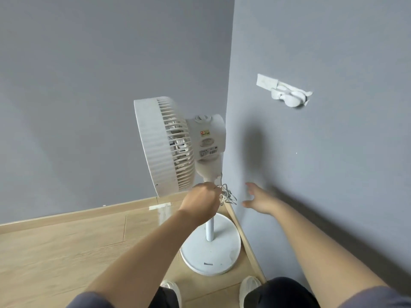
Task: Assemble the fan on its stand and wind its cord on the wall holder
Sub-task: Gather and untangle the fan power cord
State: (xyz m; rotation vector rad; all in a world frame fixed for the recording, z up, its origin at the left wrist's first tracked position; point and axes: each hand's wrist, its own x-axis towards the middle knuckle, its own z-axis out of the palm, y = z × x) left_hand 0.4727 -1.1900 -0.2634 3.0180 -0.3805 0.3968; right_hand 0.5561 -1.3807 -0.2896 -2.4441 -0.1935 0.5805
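A white fan head sits on its white pole, which rises from a round white base on the floor, in the corner of two grey walls. My left hand grips the fan's neck and pole just under the head, where the bunched white cord hangs beside my fingers. To the right of the cord, my right hand is held out with fingers spread, touching nothing. The white wall holder is fixed on the right wall, above and to the right of the fan.
The floor is light wood with a skirting board along both walls. A strip of white tape sticks to the skirting left of the fan. My two shoes stand just in front of the base.
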